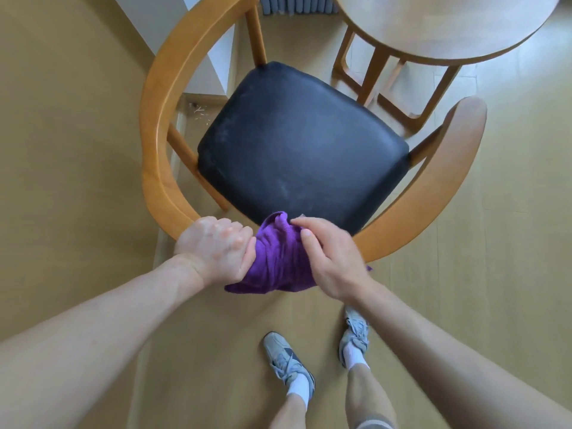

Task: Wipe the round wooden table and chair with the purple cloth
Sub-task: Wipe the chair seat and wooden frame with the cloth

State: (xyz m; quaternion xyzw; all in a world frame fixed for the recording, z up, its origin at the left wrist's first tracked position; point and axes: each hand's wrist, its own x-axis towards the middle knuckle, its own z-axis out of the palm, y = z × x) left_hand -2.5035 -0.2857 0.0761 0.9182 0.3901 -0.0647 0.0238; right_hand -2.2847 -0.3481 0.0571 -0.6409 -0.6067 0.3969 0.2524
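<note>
A wooden chair (154, 125) with a curved backrest and a black padded seat (297, 144) stands below me. The purple cloth (275, 258) is draped over the nearest part of the backrest. My left hand (216, 249) grips the rail with its fingers curled round it, and its thumb side touches the cloth's left edge. My right hand (328, 255) holds the cloth against the rail, fingers curled over its right side. The round wooden table (448, 29) is at the top right, beyond the chair.
The table's wooden legs (374, 75) stand close to the chair's far right corner. A white wall corner (198, 57) and a grey radiator (297, 4) lie behind the chair. My feet in grey sneakers (288, 363) are on the tan floor just behind the backrest.
</note>
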